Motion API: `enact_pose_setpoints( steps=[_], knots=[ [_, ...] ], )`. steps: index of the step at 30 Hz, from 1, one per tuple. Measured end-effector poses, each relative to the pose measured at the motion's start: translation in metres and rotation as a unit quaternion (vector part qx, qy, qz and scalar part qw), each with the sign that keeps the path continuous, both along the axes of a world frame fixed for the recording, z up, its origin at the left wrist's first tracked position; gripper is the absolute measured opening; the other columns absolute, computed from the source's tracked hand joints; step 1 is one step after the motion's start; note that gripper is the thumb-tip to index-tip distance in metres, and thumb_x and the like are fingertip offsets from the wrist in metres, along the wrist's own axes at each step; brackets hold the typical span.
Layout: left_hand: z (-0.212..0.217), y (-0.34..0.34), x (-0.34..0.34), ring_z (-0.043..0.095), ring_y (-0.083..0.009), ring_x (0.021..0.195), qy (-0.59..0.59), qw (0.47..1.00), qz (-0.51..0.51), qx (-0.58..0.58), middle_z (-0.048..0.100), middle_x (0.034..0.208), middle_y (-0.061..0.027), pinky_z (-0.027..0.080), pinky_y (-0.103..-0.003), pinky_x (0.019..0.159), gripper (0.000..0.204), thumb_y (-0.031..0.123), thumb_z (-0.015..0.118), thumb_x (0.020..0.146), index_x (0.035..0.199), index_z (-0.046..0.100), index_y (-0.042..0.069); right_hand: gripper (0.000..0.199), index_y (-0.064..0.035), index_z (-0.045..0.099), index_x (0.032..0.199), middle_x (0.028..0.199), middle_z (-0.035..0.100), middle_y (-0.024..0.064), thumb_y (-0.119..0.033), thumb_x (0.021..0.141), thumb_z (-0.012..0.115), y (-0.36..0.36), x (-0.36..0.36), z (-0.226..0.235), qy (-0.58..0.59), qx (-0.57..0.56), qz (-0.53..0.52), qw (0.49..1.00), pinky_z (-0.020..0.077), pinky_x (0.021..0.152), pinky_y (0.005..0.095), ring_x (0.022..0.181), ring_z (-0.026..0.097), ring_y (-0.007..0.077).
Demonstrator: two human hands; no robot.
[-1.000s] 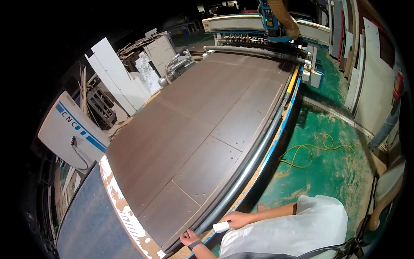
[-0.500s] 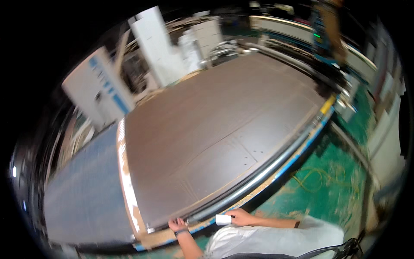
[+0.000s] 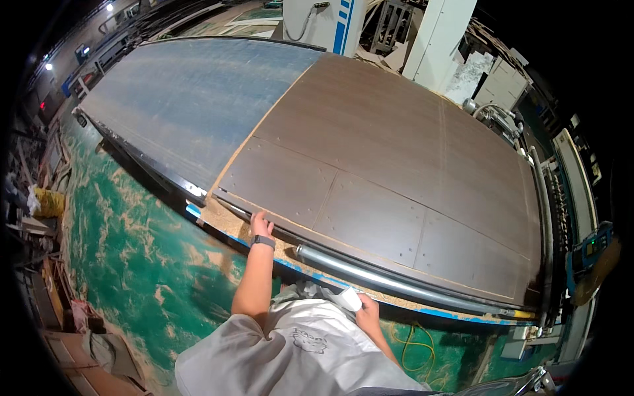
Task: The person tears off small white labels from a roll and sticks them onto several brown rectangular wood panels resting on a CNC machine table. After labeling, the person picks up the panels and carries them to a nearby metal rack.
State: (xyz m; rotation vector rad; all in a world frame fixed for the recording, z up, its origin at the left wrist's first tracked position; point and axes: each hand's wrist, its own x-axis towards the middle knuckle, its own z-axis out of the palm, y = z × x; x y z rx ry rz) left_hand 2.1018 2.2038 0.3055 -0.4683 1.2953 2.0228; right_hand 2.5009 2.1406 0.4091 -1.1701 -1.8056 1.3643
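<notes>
A large brown panel (image 3: pixel 389 119), marked with cut lines and small drilled holes, lies flat on the machine bed in front of me. My left hand (image 3: pixel 262 226), with a dark band on its wrist, has its fingers curled over the panel's near edge, close to the left corner. Nearer my body, my right hand (image 3: pixel 368 315) pinches a small white paper-like piece (image 3: pixel 348 299) just off the bed's blue edge. Its exact kind does not show. Between the hands and the panel's edge runs a shiny metal roller (image 3: pixel 396 277).
A dusty blue-grey table (image 3: pixel 205 92) adjoins the panel on the left. A white cabinet (image 3: pixel 317 26) and a white column (image 3: pixel 439 43) stand behind. The machine's gantry (image 3: pixel 561 198) is at the right. Sawdust covers the green floor (image 3: pixel 145 257); a yellow cord (image 3: pixel 422 353) lies there.
My view has swung left, so more of the blue-grey table and floor shows. My left hand stays at the panel's near edge; my right hand still holds the white piece, now tilted.
</notes>
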Motion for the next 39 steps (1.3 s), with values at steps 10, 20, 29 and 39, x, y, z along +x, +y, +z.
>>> enact_pose_setpoints(
  steps=[10, 20, 29, 39],
  knots=[
    [0.001, -0.021, -0.061, 0.037, -0.0258, 0.128, 0.058, 0.998, 0.015, -0.016, 0.041, 0.137, -0.0136, 0.029, -0.043, 0.104, 0.063, 0.022, 0.059, 0.082, 0.139, 0.035, 0.014, 0.017, 0.0009, 0.064, 0.092, 0.083, 0.066, 0.0142, -0.012, 0.082, 0.061, 0.006, -0.03, 0.015, -0.03, -0.01, 0.029, 0.999, 0.0484, 0.072, 0.0299, 0.078, 0.065, 0.0219],
    [0.055, -0.062, 0.112, 0.053, -0.0114, 0.091, 0.175, 0.779, -0.596, 0.087, 0.06, 0.092, -0.0013, 0.042, -0.026, 0.083, 0.025, 0.024, 0.057, 0.09, 0.1, 0.062, 0.001, 0.015, -0.0003, 0.065, 0.091, 0.088, 0.065, 0.0131, -0.008, 0.079, 0.062, 0.014, -0.07, 0.046, -0.071, 0.132, -0.032, 0.988, 0.0488, 0.071, 0.0317, 0.081, 0.063, 0.0244],
    [0.083, -0.069, 0.141, 0.053, -0.0129, 0.093, -0.048, 0.716, -0.68, 0.152, 0.058, 0.1, -0.0022, 0.042, -0.029, 0.084, 0.037, 0.032, 0.046, 0.098, 0.128, 0.044, 0.01, 0.03, -0.008, 0.065, 0.1, 0.099, 0.062, 0.0115, -0.001, 0.071, 0.06, -0.016, -0.079, 0.063, -0.202, 0.111, -0.156, 0.96, 0.0502, 0.077, 0.037, 0.091, 0.061, 0.0308],
    [0.113, -0.089, 0.226, 0.059, -0.014, 0.091, -0.029, 0.511, -0.855, 0.086, 0.063, 0.1, -0.0049, 0.047, -0.029, 0.079, 0.025, 0.008, 0.06, 0.088, 0.111, 0.057, 0.001, 0.03, -0.008, 0.06, 0.108, 0.104, 0.059, 0.014, -0.009, 0.077, 0.06, -0.098, -0.009, 0.059, -0.206, 0.05, -0.334, 0.918, 0.0476, 0.08, 0.0425, 0.096, 0.057, 0.0355]
  ],
)
